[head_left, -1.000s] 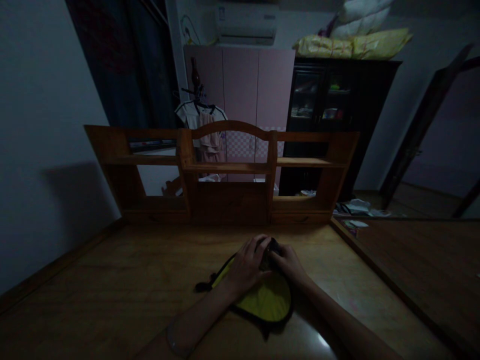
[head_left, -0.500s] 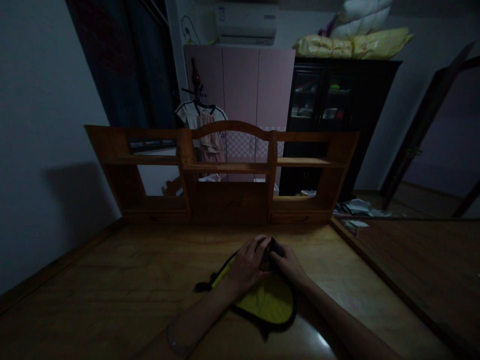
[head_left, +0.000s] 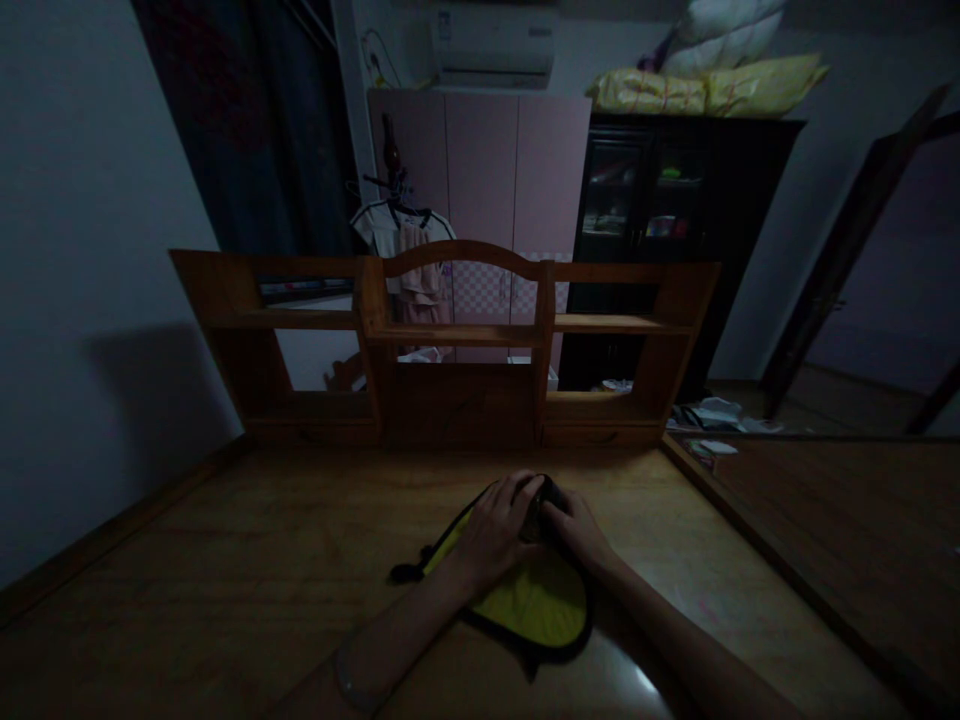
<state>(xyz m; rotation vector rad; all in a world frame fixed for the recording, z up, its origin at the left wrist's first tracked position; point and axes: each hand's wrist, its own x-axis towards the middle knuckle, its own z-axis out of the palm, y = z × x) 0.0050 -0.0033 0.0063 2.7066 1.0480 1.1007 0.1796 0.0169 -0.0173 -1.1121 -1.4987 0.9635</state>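
A yellow fabric piece with dark edging (head_left: pixel 536 605) lies on the wooden tabletop (head_left: pixel 247 560). My left hand (head_left: pixel 495 530) rests on its far end with the fingers curled over a small dark object (head_left: pixel 546 497). My right hand (head_left: pixel 579 530) meets it from the right, fingers pinched on the same dark object. A dark strap end (head_left: pixel 405 573) sticks out to the left of the fabric. The room is dim and the dark object cannot be made out.
A wooden shelf unit (head_left: pixel 450 340) stands along the table's far edge. Behind it are a pink wardrobe (head_left: pixel 487 170), a dark glass-door cabinet (head_left: pixel 660 200) with bundled bedding on top, and hanging clothes (head_left: pixel 405 250). A wall is at the left.
Both hands stay together on the dark object; the fabric has shifted only slightly.
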